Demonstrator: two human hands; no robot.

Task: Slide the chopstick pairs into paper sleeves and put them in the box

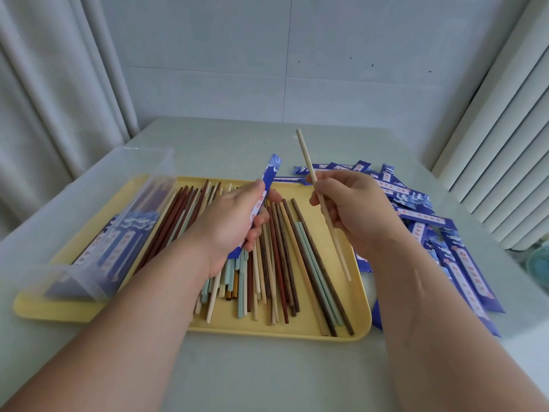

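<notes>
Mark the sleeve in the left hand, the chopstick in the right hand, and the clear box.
blue paper sleeve (271, 173), head view, free upper end.
pale chopstick (306, 156), head view, upper shaft.
clear box (154, 165), head view, far end wall.

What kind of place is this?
Likely a home room or small makeshift packing station, not a factory: a plain table against a tiled wall, curtains at left, one yellow tray of loose chopsticks.
</notes>
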